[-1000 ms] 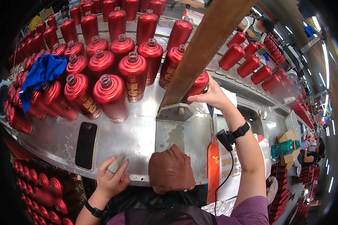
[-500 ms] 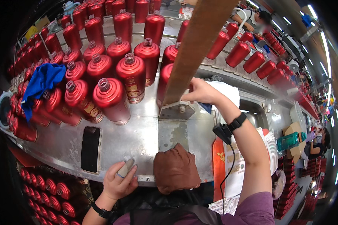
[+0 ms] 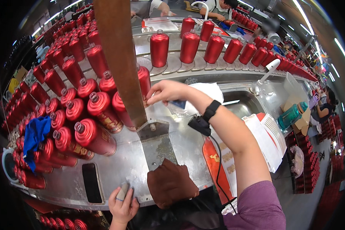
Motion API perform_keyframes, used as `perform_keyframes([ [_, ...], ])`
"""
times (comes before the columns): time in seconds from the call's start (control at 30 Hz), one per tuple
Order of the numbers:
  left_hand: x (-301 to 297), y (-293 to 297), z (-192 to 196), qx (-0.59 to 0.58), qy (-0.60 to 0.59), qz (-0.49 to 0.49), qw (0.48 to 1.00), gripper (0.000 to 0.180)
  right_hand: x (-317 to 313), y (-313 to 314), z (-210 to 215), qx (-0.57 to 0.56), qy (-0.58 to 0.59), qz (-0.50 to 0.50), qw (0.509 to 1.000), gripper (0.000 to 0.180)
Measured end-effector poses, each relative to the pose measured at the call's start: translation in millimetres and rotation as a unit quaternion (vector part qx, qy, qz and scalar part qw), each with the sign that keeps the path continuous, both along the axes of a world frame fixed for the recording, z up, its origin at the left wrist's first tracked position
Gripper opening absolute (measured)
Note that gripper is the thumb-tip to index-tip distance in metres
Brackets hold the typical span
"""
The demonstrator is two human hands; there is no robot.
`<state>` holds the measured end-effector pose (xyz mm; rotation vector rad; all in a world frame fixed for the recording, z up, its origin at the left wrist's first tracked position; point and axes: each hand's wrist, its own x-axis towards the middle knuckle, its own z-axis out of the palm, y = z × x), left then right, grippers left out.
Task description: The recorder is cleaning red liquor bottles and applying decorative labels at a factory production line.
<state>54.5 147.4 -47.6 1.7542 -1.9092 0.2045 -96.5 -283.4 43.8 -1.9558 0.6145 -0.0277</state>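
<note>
My right hand reaches out beside the brown upright post, its fingers curled and pressed together at the tips. What they grip, if anything, I cannot make out. A red bottle stands partly behind the post, close to those fingertips. Under the palm shows a dark blue piece, too covered to name. My left hand is at the table's near edge, fingers apart and holding nothing. One of its fingers wears a grey finger cover. To its right lies a crumpled brown cloth.
Red bottles crowd the left, with a blue cloth over some. A phone lies in front of them. On the right are a sink, printed sheets and a teal bottle. More bottles line the conveyor.
The view has swung, so the post and bottles appear farther left and more of the conveyor and sink shows. My right hand stays by the post; my left remains at the near edge.
</note>
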Motion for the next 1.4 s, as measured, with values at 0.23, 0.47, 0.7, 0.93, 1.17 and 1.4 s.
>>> perform_keyframes([
  [0.23, -2.9, -0.9, 3.2, 0.0, -0.023, 0.006, 1.0, 0.032, -38.4, -132.5, 46.5, -0.318, 0.04, -0.344, 0.883, 0.052],
  [0.47, -3.1, -3.6, 6.8, 0.024, -0.023, 0.003, 0.999, 0.032, 11.1, -172.7, 48.5, -0.416, 0.081, -0.456, 0.783, 0.1],
  [0.7, -0.9, -9.7, 9.1, 0.046, 0.02, -0.015, 0.999, 0.039, 22.9, -197.3, 38.4, -0.354, 0.123, -0.447, 0.813, 0.11],
  [0.93, 6.5, -7.3, 18.1, 0.057, 0.11, -0.051, 0.991, 0.048, -69.2, -145.9, 36.8, -0.353, -0.061, -0.422, 0.833, 0.102],
  [1.17, 4.9, -48.8, 79.9, 0.018, 0.246, -0.099, 0.964, 0.058, -127.8, 65.0, 123.2, -0.025, -0.234, -0.095, 0.967, 0.071],
  [1.4, -85.8, -105.5, 82.1, 0.33, 0.757, -0.408, 0.389, 0.112, -109.5, 182.3, 89.2, 0.191, -0.213, 0.089, 0.954, 0.106],
])
